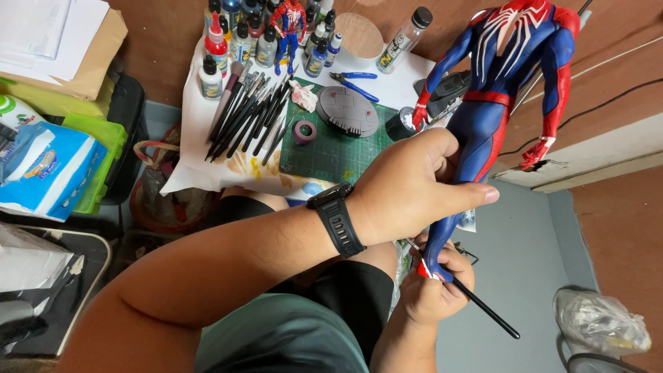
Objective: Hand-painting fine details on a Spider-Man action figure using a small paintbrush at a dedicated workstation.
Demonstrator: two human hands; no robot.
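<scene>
A large blue and red action figure with a white spider emblem on its back is held over my lap, head away from me. My left hand, with a black watch on its wrist, grips the figure around the thighs. My right hand sits just below at the figure's red foot. It holds a thin black-handled paintbrush whose tip end points at the lower leg. The brush tip itself is hidden behind my fingers and the foot.
A low table holds a green cutting mat, a round grey base, a tape roll, a row of brushes, paint bottles, a small figure and blue pliers. A tissue pack lies left, a plastic bag right.
</scene>
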